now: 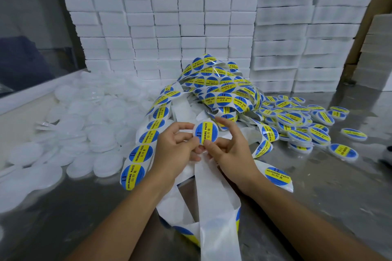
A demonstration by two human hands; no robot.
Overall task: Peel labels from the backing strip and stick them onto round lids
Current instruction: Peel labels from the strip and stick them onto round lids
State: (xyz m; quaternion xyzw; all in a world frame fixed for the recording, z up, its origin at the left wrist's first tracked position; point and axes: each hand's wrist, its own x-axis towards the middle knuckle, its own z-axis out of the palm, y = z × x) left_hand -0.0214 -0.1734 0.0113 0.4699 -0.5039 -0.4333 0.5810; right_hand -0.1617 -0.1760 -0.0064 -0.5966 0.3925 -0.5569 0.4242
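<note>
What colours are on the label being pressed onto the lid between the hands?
Blue round label with a yellow band across it carrying dark print, seen in the head view.

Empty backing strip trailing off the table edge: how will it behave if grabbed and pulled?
Probably floppy: the backing strip bends, loops and folds over itself. Likely light, since it drapes in thin curls. Its glossy surface may slip through fingers, and it could snag the label tangle behind it.

1 head-worn wide-angle camera looks forward and down, close over the metal table (318, 186).
</note>
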